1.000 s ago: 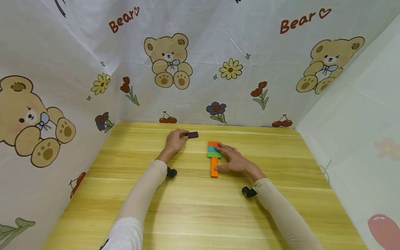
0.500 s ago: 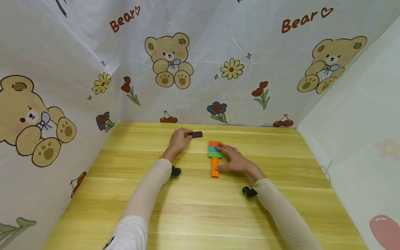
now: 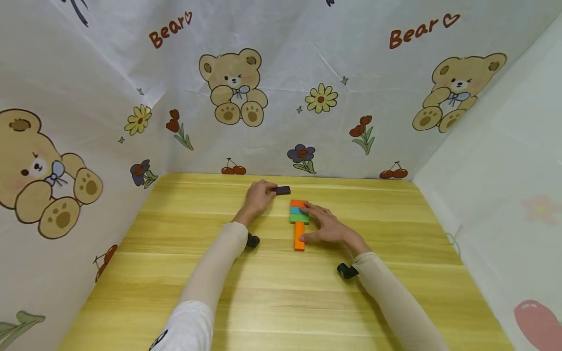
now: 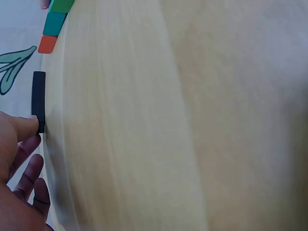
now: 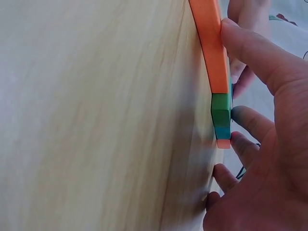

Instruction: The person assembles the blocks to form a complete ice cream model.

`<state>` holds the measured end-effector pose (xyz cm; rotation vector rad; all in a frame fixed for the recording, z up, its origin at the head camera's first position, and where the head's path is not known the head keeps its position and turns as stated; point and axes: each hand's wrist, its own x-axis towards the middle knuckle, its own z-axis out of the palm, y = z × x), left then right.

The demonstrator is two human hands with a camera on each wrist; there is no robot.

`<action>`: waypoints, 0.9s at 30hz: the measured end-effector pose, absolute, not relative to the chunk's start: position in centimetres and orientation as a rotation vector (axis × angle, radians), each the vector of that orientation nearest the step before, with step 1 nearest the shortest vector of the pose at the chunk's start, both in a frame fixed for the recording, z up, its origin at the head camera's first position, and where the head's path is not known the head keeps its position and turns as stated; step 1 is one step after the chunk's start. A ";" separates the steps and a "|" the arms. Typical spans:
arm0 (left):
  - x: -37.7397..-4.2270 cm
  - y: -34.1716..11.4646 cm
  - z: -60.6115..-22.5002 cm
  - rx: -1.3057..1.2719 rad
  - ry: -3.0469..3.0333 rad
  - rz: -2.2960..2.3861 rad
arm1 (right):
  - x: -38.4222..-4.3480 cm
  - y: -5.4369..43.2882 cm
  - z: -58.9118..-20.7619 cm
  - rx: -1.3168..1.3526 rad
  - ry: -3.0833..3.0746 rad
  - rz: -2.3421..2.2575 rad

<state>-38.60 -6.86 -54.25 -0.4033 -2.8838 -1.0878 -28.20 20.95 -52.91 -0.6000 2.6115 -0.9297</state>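
Between its thumb and fingers, my left hand [image 3: 259, 197] pinches one end of a dark, nearly black block [image 3: 283, 190]; in the left wrist view this block [image 4: 38, 98] points toward the coloured ones. To its right lie an orange-red block [image 3: 296, 203], a blue block [image 3: 295, 210] and a green block [image 3: 299, 219], side by side in a stack-like row. A long orange block [image 3: 299, 239] runs from the green one toward me. My right hand [image 3: 327, 228] rests on these with spread fingers, its thumb on the long orange block and fingertips at the others.
The blocks lie on a wood-grain table [image 3: 272, 302]. A white cloth wall [image 3: 281, 136] printed with bears and flowers rises along its back and sides. Black wrist devices [image 3: 347, 271] show below both sleeves.
My left hand has slid right with the dark block, bringing it closer to the coloured blocks. My right hand and the coloured blocks stay in place; the head view shifts slightly.
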 end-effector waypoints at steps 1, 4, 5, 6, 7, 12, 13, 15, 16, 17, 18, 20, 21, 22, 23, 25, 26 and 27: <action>-38.7 -6.8 -54.2 -0.408 -2.885 -1.083 | -28.2 20.9 -52.9 -0.596 2.611 -0.935; -38.9 -6.5 -54.1 -0.428 -2.887 -1.080 | -28.3 20.8 -52.8 -0.585 2.611 -0.951; -39.0 -6.4 -54.1 -0.434 -2.890 -1.086 | -28.3 20.8 -52.8 -0.582 2.608 -0.955; -39.1 -6.3 -54.2 -0.436 -2.893 -1.092 | -28.3 20.8 -52.8 -0.582 2.607 -0.952; -39.2 -6.2 -54.2 -0.436 -2.895 -1.096 | -28.3 20.9 -52.9 -0.585 2.608 -0.948; -39.5 -5.5 -54.6 -0.425 -2.898 -1.084 | -28.3 20.9 -53.0 -0.590 2.598 -0.934; -39.5 -5.3 -54.7 -0.425 -2.899 -1.077 | -28.3 20.9 -53.0 -0.590 2.596 -0.933; -39.6 -5.0 -54.7 -0.433 -2.903 -1.058 | -28.3 20.8 -52.9 -0.584 2.589 -0.941; -39.6 -4.8 -54.6 -0.439 -2.906 -1.051 | -28.2 20.8 -52.8 -0.583 2.587 -0.944; -39.5 -4.6 -54.6 -0.444 -2.908 -1.046 | -28.2 20.8 -52.8 -0.581 2.585 -0.946; -39.5 -4.5 -54.5 -0.449 -2.910 -1.040 | -28.2 20.8 -52.8 -0.583 2.586 -0.946; -39.5 -4.2 -54.2 -0.465 -2.912 -1.032 | -28.2 20.8 -52.7 -0.589 2.590 -0.951; -39.5 -4.0 -54.1 -0.472 -2.914 -1.030 | -28.2 20.8 -52.7 -0.591 2.595 -0.949; -39.4 -3.9 -54.0 -0.480 -2.918 -1.026 | -28.2 20.8 -52.8 -0.594 2.598 -0.948; -39.4 -3.8 -54.0 -0.488 -2.919 -1.021 | -28.2 20.9 -52.8 -0.597 2.600 -0.950; -39.5 -3.6 -54.0 -0.507 -2.923 -1.006 | -28.3 20.9 -52.9 -0.593 2.597 -0.954; -39.7 -3.4 -54.0 -0.510 -2.930 -0.997 | -28.3 21.0 -53.0 -0.592 2.594 -0.956; -39.8 -3.3 -54.1 -0.511 -2.936 -0.990 | -28.3 21.0 -53.0 -0.591 2.592 -0.961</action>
